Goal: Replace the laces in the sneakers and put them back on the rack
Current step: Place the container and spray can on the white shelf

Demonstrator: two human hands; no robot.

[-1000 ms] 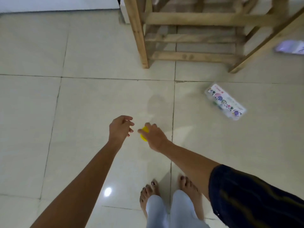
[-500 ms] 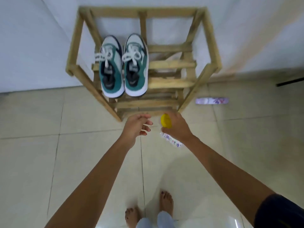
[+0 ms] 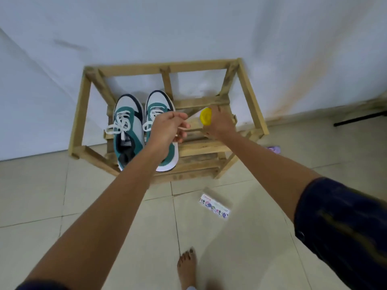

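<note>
Wood rack [image 3: 250,97] holds 2 sneakers [image 3: 127,130]; tile floor [image 3: 41,195], floral pkt [image 3: 214,206].

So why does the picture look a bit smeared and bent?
Head view: motion blur softens the hands, the left hand and the right hand holding a yellow disc; the sneakers stay fairly readable. The wide lens bows the rack and the wall line. Lighting is dim, soft and bluish.

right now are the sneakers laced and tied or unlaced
Laced and tied: both sneakers on the rack show white laces knotted in bows.
</note>
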